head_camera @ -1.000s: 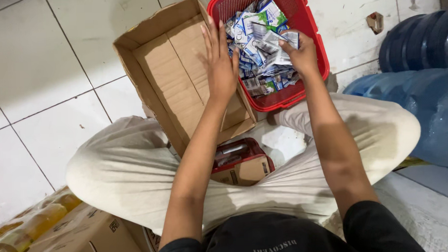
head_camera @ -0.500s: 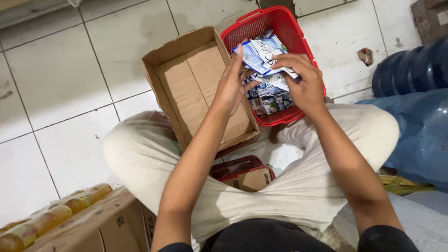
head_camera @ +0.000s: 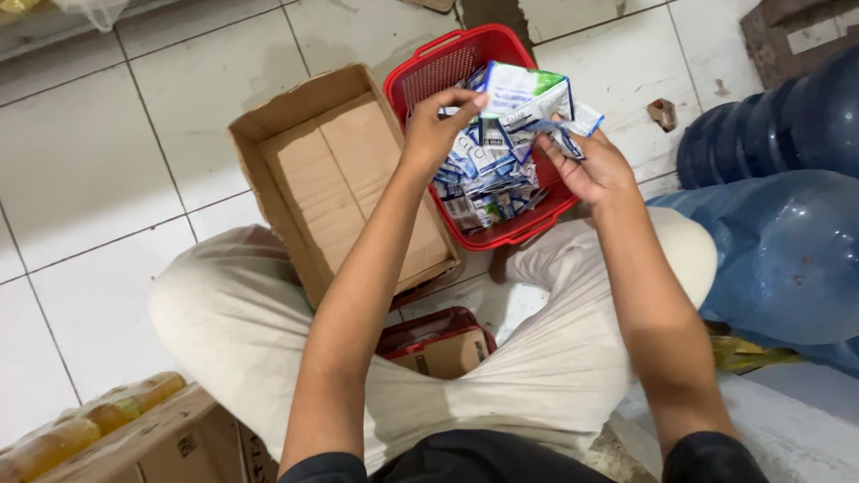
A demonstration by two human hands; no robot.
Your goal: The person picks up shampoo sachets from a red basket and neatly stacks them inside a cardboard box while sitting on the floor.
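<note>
— Both hands have lifted since a moment ago, raising a bundle of white-and-blue foil sachets above the red plastic mesh basket.

— Grip?

— Left hand pinches the bundle's top; right hand clasps its trailing end. More sachets fill the basket. The open brown cardboard box beside it is bare.

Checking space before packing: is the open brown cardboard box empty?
Empty: the brown cardboard box shows only its bare bottom flaps; nothing lies inside.

Open tiled floor lies left; water jugs crowd the right, past the red basket.
</note>
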